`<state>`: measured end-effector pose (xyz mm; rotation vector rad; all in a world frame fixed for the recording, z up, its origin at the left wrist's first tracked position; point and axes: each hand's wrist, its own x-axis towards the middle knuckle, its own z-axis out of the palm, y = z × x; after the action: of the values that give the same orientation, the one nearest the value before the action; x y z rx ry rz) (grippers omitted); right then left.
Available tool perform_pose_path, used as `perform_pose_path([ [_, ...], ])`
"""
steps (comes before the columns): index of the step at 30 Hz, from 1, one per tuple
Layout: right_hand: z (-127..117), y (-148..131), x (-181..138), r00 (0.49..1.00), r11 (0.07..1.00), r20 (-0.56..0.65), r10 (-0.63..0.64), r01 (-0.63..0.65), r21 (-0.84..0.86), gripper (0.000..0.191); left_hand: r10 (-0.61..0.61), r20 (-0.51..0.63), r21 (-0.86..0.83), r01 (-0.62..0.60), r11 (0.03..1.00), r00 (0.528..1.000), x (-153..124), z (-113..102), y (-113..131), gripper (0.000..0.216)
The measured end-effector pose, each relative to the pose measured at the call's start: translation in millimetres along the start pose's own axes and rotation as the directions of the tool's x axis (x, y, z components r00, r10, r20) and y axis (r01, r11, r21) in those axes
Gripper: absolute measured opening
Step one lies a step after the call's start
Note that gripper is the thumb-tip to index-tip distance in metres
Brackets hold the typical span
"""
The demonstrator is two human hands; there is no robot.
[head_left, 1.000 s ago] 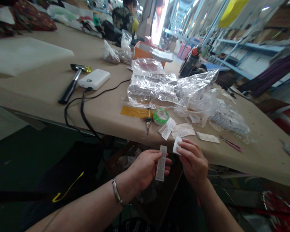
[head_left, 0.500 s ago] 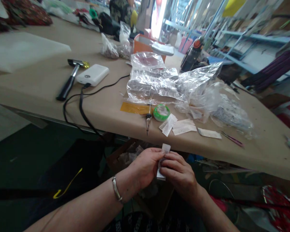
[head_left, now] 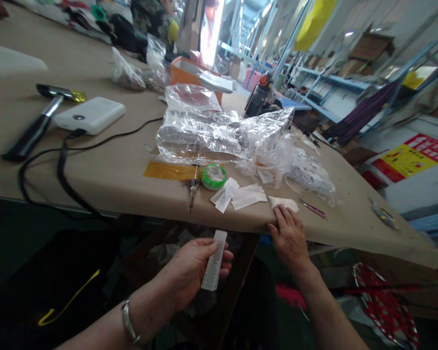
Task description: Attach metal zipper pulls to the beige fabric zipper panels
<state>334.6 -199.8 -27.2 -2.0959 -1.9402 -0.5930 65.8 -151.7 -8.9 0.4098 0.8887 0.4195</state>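
Observation:
Between the thumb and fingers of my left hand (head_left: 188, 272) is a narrow white paper strip (head_left: 214, 262) with printed lines, held in front of the table edge. My right hand (head_left: 290, 240) reaches to the table's front edge, its fingers stretched out and resting on the near side of a small whitish packet (head_left: 285, 202). Left of that packet lie printed paper labels (head_left: 248, 196), loosely overlapping. A pair of tweezers (head_left: 313, 208) rests just right of the packet. A green-rimmed roll (head_left: 214, 177) and a soldering iron (head_left: 192, 192), tip toward me, lie farther left.
On the brown-covered table (head_left: 105, 180) are a hammer (head_left: 40, 124), a white power bank (head_left: 91, 115) with black cables, crinkled clear plastic bags (head_left: 200, 133), an orange box (head_left: 184, 73) and a dark bottle (head_left: 258, 95). Below the edge stands an open box (head_left: 142, 260) holding plastic scraps.
My right hand has let go of the strip and moved right and forward to the packet on the table. My left hand keeps the strip. The view has turned right.

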Motion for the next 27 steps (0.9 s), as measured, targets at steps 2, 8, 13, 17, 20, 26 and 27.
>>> perform_pose_path([
  [2, 0.5, 2.3, -7.6, 0.997, 0.997, -0.074, -0.035, 0.04, 0.064, 0.038, -0.005, -0.005, 0.011, 0.005, 1.0, 1.0, -0.8, 0.6, 0.2, 0.012],
  [8, -2.5, 19.2, -8.2, 0.975, 0.939, -0.215, 0.054, 0.023, 0.342, 0.018, -0.002, 0.013, 0.026, 0.002, 1.0, 1.0, 0.8, -0.1, -1.2, 0.014],
  [13, -21.7, -6.6, -6.7, 0.914, 0.845, -0.333, 0.233, -0.021, 0.534, 0.01, -0.006, 0.024, 0.024, 0.005, 1.0, 1.0, 0.9, 2.4, -3.6, 0.015],
  [17, -38.3, -72.3, -12.9, 0.952, 0.7, -0.307, -0.003, 0.221, 0.679, 0.019, 0.001, 0.04, -0.044, 0.001, 0.999, 0.999, -0.9, 7.2, -2.4, 0.013],
  [20, -36.4, -114.9, -20.1, 0.912, 0.626, -0.282, -0.297, 0.409, 0.664, 0.02, 0.092, 0.064, -0.149, -0.081, 0.985, 0.994, -1.5, 6.6, -1.8, 0.005],
  [26, -25.9, -140.0, -28.3, 0.886, 0.648, -0.237, -0.398, 0.454, 0.611, 0.018, 0.112, -0.043, -0.225, -0.119, 0.967, 0.993, 0.0, -2.8, -4.7, 0.006],
  [27, -27.0, -140.5, -28.4, 0.886, 0.655, -0.232, -0.402, 0.455, 0.603, 0.018, 0.107, -0.052, -0.233, -0.116, 0.966, 0.993, 0.2, -3.8, -5.1, 0.006],
])
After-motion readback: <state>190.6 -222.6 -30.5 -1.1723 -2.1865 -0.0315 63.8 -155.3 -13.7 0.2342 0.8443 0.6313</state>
